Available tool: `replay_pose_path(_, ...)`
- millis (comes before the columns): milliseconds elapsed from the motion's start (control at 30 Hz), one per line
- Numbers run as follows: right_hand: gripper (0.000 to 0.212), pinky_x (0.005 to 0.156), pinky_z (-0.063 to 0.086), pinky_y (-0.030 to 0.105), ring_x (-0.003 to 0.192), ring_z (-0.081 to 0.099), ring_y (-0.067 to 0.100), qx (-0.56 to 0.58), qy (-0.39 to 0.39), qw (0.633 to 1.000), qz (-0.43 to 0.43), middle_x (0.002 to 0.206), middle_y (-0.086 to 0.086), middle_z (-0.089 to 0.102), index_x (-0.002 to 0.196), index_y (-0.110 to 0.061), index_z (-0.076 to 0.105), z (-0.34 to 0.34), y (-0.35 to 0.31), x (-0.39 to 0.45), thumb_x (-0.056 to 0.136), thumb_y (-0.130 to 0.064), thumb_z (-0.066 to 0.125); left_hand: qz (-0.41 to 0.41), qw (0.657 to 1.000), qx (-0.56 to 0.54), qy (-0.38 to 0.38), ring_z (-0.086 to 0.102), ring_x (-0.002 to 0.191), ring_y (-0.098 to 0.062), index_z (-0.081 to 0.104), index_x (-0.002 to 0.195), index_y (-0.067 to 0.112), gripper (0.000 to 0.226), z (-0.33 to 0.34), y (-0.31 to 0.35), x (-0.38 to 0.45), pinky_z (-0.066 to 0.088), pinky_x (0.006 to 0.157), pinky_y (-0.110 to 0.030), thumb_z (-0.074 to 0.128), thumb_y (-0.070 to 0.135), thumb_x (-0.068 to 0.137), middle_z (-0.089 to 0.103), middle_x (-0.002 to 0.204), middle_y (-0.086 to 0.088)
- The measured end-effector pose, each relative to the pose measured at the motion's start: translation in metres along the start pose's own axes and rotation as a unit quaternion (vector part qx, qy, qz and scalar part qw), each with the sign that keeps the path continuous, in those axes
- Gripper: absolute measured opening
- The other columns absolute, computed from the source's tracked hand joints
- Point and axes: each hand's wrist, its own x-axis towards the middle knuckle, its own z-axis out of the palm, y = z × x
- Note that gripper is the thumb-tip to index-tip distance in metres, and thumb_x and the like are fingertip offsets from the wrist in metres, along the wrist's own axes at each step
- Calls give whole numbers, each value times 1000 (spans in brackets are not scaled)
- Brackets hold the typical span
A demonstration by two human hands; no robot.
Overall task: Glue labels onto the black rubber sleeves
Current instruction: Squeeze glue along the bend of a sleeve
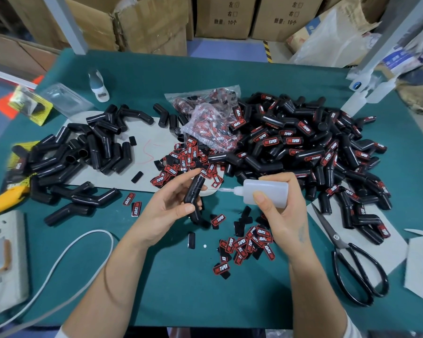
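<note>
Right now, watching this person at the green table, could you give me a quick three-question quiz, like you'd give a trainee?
1. True or false: the left hand holds a black rubber sleeve.
2. What does the right hand grip? A scissors, B glue bottle, C utility knife.
3. Fill in: the pile of labelled sleeves lies on the person's ____ side.

Key: 1 true. 2 B, the glue bottle, its nozzle aimed at the sleeve; the scissors lie on the table. 3 right.
</note>
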Motion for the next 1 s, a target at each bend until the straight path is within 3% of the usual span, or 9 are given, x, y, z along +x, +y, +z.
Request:
replay_pose_path(633,21,71,51,14,92,66,3,6,16,1000,-13,106,-14,68,108,-42,58,-1,-4,1,92,-38,70,0,1000,-10,-19,65,104,-25,49,156,26,73,-2,-4,1,55,94,-36,81,41,92,65,133,-11)
replay_pose_path(900,22,73,52,17,94,67,6,6,7,1000,-6,107,-14,69,108,-44,59,0,-4,1,91,-39,71,-4,1000,-9,-15,66,104,-24,51,155,28,66,-1,-3,1,55,95,-34,77,30,94,67,132,-8)
replay_pose_path(1000,22,74,52,19,95,67,10,-4,-8,1000,4,107,-12,68,109,-42,59,1,-3,0,90,-42,71,-3,1000,-6,-10,66,104,-24,51,155,28,71,-1,-1,0,55,95,-33,81,38,92,66,132,-7)
